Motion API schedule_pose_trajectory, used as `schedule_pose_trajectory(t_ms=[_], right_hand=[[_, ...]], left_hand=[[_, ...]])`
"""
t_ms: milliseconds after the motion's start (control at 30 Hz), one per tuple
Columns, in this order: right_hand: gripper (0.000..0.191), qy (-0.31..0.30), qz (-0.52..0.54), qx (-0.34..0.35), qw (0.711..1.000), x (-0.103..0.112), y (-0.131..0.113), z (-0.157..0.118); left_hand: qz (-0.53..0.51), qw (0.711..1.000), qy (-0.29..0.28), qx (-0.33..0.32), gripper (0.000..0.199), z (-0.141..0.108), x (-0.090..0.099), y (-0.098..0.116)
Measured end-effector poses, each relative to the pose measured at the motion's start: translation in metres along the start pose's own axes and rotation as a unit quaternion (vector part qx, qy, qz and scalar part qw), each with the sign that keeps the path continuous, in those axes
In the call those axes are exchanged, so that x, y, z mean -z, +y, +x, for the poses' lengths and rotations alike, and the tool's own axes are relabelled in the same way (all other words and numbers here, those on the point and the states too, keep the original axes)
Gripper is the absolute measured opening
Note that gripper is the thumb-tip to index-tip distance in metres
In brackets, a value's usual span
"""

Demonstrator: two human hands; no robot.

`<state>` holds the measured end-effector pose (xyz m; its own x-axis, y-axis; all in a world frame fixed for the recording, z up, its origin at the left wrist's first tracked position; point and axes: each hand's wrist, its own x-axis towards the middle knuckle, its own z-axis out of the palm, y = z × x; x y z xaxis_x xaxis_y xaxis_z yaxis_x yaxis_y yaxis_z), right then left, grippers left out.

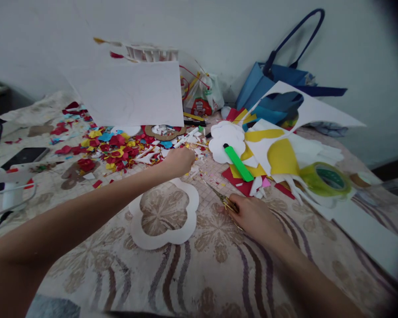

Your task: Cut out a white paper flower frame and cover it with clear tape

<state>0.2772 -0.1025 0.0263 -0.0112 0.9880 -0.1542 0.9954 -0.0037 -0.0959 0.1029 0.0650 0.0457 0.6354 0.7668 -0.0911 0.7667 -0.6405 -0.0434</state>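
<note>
My right hand is wrapped round a small pair of gold-handled scissors, whose blades point forward and left over the tablecloth. My left hand reaches out to the edge of the paper scraps. Its fingers are curled, and what they hold, if anything, is hidden. Below my left wrist lies a white flower-shaped paper ring, flat on the cloth with its middle cut out. White scalloped paper shapes lie beyond the scissors, with a green cutter or marker resting across them.
On the left are a white glue gun and a dark phone. A white sheet stands at the back. Yellow paper, a roll of yellow-green tape and a blue bag occupy the right side.
</note>
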Motion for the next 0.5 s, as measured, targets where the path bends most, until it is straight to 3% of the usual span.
schedule_pose_trajectory(t_ms=[500], right_hand=[[0.033,0.048,0.064,-0.008,0.997,-0.011,0.008,0.007]], left_hand=[[0.005,0.999,-0.002,-0.051,0.023,-0.001,0.008,0.010]])
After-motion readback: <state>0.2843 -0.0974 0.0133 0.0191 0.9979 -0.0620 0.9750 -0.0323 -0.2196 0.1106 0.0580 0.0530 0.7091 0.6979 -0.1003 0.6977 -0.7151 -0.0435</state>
